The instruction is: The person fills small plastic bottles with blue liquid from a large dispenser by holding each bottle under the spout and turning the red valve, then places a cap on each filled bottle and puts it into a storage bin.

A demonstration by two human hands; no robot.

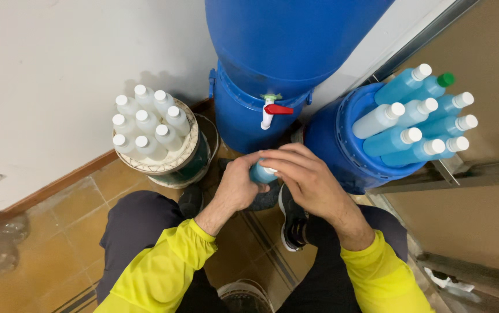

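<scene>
Blue tap barrel (249, 124) close ahead of fingers (284, 159); bottle-filled buckets (342, 156) flanking; open floor (58, 232) far left.

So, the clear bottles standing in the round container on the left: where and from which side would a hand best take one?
Probably from straight above, fingers closing on the neck just under the white cap. The clear bottles stand upright and packed tight in the round container, so their sides are blocked by neighbours and the rim; only the caps and shoulders stand free. An outer bottle looks easiest.
</scene>
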